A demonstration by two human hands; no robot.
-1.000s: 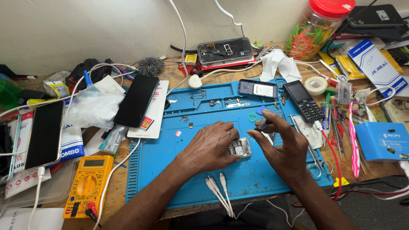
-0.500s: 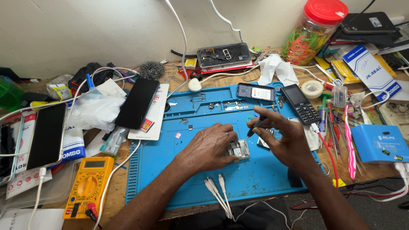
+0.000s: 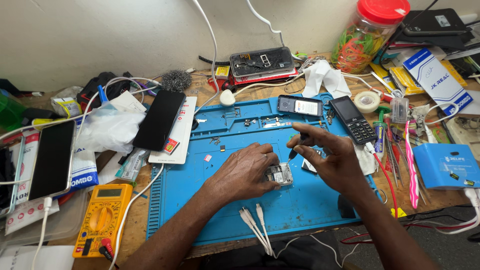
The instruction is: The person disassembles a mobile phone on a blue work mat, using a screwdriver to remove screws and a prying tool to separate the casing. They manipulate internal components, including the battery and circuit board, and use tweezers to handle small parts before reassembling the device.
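Two dark phones lie face up at the left of the frame: one (image 3: 52,159) at the far left edge on a white and blue packet (image 3: 82,172), the other (image 3: 160,119) further in, on a flat white box (image 3: 181,131) with a small red label at its lower corner. Below them, at lower left, a yellow meter (image 3: 102,220) sits on the wooden tabletop (image 3: 137,235).

A blue mat (image 3: 210,200) fills the middle. On it the left hand (image 3: 245,172) lies palm down, its fingers curled over a small opened device (image 3: 279,174) and pressing it to the mat just right of centre. Three white cable ends (image 3: 252,216) lie on the mat just below that hand.

Right of the device, the right hand (image 3: 334,162) hovers with wrist raised, thumb and forefinger pinched narrowly on a thin dark tool (image 3: 295,150) whose tip points down, close above the device; whether the tip touches cannot be told.

Behind the hands, a keypad phone (image 3: 352,119) lies at the mat's upper right edge. In the upper right corner stands a clear jar (image 3: 367,37) with a red lid, full of coloured bands. Beside it lies a slanted white and blue carton (image 3: 435,80), and at the right edge a light blue box (image 3: 445,166) with small black marks. A pink toothbrush (image 3: 411,162) lies just left of that box.
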